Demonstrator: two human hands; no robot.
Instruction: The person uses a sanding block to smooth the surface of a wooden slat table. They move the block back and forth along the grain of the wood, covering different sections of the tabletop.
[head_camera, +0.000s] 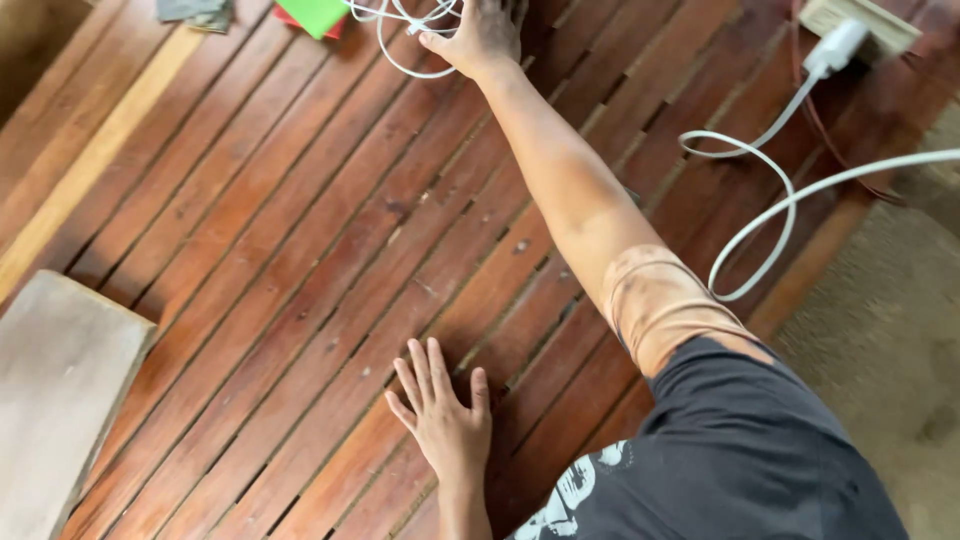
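My right hand (480, 35) reaches far out at the top edge of the view, its fingers curled over a tangle of thin white cable (400, 25) lying on the wooden slat floor (300, 250). The fingertips are cut off by the frame edge. My left hand (445, 420) lies flat on the floor near the bottom, palm down and fingers spread, holding nothing. My right arm in a black sleeve (740, 450) stretches across the middle.
A white charger (835, 45) sits in a beige power strip (860, 20) at top right, and its thick white cord (760, 200) loops over the floor. Green and red flat items (315, 15) lie at the top. A pale board (60, 400) is at left, a brown mat (890, 340) at right.
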